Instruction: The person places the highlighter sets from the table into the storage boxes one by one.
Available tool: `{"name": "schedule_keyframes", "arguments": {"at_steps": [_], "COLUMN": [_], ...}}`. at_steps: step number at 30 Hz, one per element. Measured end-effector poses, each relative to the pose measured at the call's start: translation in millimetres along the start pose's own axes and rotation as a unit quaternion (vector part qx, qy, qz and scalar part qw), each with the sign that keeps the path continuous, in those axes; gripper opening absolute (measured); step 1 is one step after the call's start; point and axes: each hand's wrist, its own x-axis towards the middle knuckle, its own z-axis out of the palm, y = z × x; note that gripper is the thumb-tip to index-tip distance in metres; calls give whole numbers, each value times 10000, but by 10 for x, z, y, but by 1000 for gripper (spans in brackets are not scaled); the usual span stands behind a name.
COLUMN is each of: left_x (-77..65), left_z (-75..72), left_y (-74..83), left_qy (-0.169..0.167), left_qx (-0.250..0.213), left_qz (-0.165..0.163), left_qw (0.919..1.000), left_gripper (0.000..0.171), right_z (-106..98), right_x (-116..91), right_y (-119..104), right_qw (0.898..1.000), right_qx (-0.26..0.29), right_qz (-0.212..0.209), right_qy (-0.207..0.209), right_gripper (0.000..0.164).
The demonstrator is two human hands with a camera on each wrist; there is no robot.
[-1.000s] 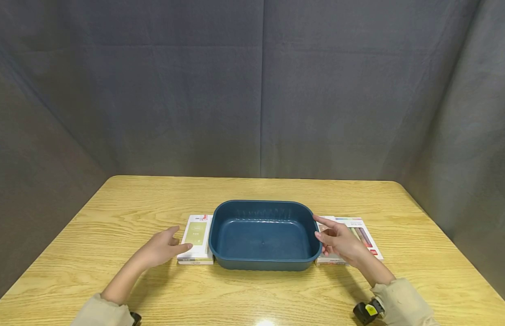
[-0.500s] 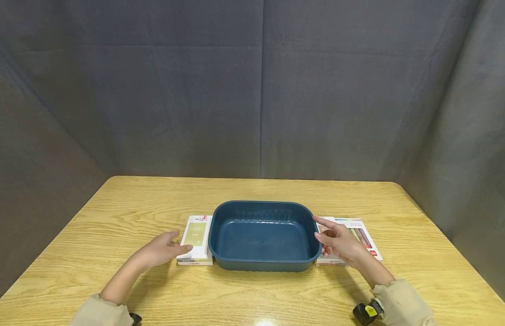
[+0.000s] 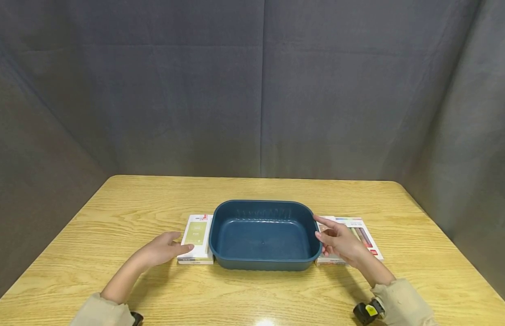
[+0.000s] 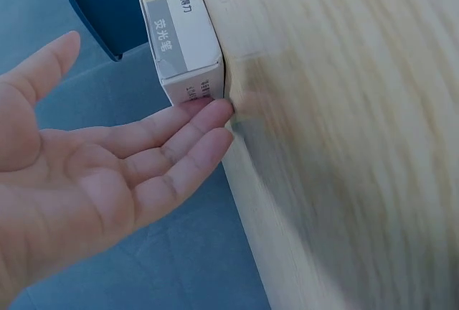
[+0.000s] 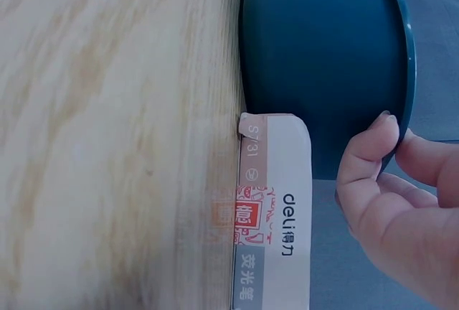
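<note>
A dark blue plastic bin stands upright mid-table, its inside bare. Against its left end lies a white highlighter box with a yellow-green panel. My left hand is beside this box, fingers extended and thumb apart; in the left wrist view its fingertips meet the box's lower edge. At the bin's right end my right hand pinches the rim, thumb and curled fingers on either side in the right wrist view. Another highlighter box sits under that hand, against the bin, partly hidden in the head view.
Right of the hidden box is a white pack with a window showing coloured sticks or pens. All lie on a wooden table. Grey curtains hang behind it and at both sides.
The fingers of my left hand have drawn slightly closer together at the box. My right hand, the bin and the boxes stay in place.
</note>
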Motion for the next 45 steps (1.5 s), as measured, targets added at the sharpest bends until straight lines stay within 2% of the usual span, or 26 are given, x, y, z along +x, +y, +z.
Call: {"name": "schedule_keyframes", "arguments": {"at_steps": [7,13,20,24,28,32,39,45], "left_x": [25,4,-10,-22,-28,-27,-38,-47], "left_z": [21,36,73,81,86,92,81,76], "left_y": [-33,-26,-1,28,37,47,85,102], "left_qy": [-320,-459,-113,41,197,332,538,687], "left_qx": [-454,-580,-151,91,325,338,1006,936], "left_qz": [522,723,466,259,189,205,427,520], "left_qw": [9971,9946,9987,9996,9991,9987,9925,9919], "left_gripper": [55,52,52,64,72,69,58,53], "right_z": [5,11,12,15,18,20,21,24], "right_x": [-5,-4,-1,0,2,4,10,10], "right_y": [2,4,-8,-7,4,10,18,24], "right_qw": [10000,10000,9998,9999,9999,9999,9998,9995], "right_qx": [24,-28,-49,-42,-33,-67,-100,-120], "right_qz": [0,30,81,61,37,32,52,143], "right_qy": [25,87,153,148,95,105,149,253], "right_gripper": [59,59,58,58,58,58,57,56]}}
